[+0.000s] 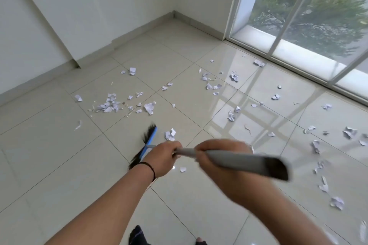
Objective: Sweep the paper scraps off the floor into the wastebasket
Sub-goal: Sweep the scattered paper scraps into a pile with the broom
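Note:
Both hands grip a broom with a grey handle point(235, 160). My left hand point(161, 157) holds it lower down, my right hand point(217, 157) higher up. The broom head point(148, 145) is blue with black bristles and rests on the pale floor tiles just ahead of my left hand. White paper scraps lie scattered: a dense pile point(108, 105) to the far left, a small clump point(170, 135) right beside the broom head, more scraps point(211, 83) in the middle and several crumpled pieces point(348, 132) on the right. No wastebasket is in view.
White walls with a grey skirting board point(139, 28) meet in a corner at the back. A floor-to-ceiling window point(310, 18) runs along the right. My feet point(137, 234) show at the bottom edge. Glossy tiles point(59, 165) stretch to the left.

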`<state>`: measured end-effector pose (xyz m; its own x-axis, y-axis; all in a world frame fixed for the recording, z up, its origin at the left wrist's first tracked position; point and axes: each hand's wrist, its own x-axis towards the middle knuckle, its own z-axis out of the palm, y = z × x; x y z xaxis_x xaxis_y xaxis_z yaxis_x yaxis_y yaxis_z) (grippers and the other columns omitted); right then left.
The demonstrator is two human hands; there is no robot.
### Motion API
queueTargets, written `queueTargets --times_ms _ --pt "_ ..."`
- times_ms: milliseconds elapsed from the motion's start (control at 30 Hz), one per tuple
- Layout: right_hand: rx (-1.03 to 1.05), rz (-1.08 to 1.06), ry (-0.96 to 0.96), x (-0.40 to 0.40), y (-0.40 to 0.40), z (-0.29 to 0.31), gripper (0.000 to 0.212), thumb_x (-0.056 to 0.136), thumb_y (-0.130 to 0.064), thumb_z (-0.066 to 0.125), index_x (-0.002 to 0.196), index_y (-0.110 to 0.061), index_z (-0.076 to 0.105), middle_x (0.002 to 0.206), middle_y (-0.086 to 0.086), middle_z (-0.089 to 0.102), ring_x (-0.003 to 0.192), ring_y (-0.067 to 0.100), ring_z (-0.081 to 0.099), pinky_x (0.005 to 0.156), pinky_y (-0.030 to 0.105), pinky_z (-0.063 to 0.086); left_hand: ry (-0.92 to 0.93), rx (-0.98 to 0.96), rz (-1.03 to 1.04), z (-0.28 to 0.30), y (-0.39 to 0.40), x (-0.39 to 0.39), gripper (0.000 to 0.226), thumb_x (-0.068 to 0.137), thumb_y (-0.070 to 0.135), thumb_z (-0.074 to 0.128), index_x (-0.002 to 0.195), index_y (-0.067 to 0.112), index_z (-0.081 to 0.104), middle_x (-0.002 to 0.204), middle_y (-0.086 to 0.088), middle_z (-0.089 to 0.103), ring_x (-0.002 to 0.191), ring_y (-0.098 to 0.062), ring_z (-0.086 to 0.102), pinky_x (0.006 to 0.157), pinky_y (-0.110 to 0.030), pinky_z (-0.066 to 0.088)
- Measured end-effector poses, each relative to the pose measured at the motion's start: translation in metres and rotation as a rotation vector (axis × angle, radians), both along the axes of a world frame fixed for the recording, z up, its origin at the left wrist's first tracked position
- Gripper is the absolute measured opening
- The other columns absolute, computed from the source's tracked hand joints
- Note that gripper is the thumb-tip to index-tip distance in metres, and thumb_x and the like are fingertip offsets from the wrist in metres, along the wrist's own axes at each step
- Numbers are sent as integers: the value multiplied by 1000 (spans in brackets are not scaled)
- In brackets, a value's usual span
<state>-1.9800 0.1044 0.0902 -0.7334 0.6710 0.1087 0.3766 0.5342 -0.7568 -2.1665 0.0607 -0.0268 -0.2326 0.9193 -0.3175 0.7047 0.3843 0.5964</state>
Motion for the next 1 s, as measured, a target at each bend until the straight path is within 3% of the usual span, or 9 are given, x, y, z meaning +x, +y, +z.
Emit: queueTargets --times_ms 67,133,200,333,433,533,633,833,1000 --pt "-8 44 -20 4 -6 -7 15 80 -35 54 86 -25 63 81 -5 62 66 13 56 54 21 45 34 -113 -17 -14 -8 9 18 90 10 48 76 21 47 83 0 54 90 -29 57 76 -33 44" --pt "-22 120 -77 12 -11 -13 19 83 -29 53 81 -12 62 70 8 59 65 20 53 58 33 44 21 -149 3 -22 -12 23 25 88 8 44 71 26 40 78 2 48 86 -31 56 71 -32 42" --pt "-46 121 -122 25 -4 -8 24 82 -29 52 77 -8 61 66 11 58 64 22 52 57 35 42 5 -127 12 -23 -8 38 23 88 11 43 71 26 41 74 5 48 76 -27 51 68 -33 42" --pt "4 70 -189 57 14 27 24 79 -36 52 79 -15 64 73 6 61 66 18 55 54 31 44 -38 -55 -90 -11 13 76 13 90 17 43 77 21 45 77 -2 55 73 -26 48 67 -37 43" --pt "-79 -79 -163 83 23 63 12 79 -39 58 82 -34 68 81 -12 66 63 6 61 48 14 46 -15 78 -156 3 29 100 18 92 20 46 75 25 40 77 7 49 72 -21 44 62 -31 38" --pt "-135 -218 -140 102 31 91 15 74 -49 56 84 -43 66 65 -19 65 46 -2 57 39 6 37 -58 254 -153 16 40 108 9 92 22 53 84 21 49 82 5 52 74 -14 46 69 -28 42" --pt "-154 -297 -107 109 39 93 33 76 -64 55 74 -34 70 60 -11 66 48 2 59 43 11 42 -81 201 -177 16 44 99 9 89 22 58 96 23 53 92 3 57 85 -16 52 76 -25 42" --pt "-342 -174 -212 91 35 44 13 86 -31 61 79 -27 72 75 3 69 52 8 52 49 26 43 77 -131 -153 -13 30 83 7 92 16 52 86 18 54 80 2 55 78 -21 52 69 -29 42" --pt "-272 -84 -264 108 51 55 8 83 -31 63 83 -28 70 78 0 70 62 18 63 58 37 55 42 -22 -73 -21 31 121 11 93 20 52 83 16 49 88 -8 63 85 -31 57 76 -37 47"
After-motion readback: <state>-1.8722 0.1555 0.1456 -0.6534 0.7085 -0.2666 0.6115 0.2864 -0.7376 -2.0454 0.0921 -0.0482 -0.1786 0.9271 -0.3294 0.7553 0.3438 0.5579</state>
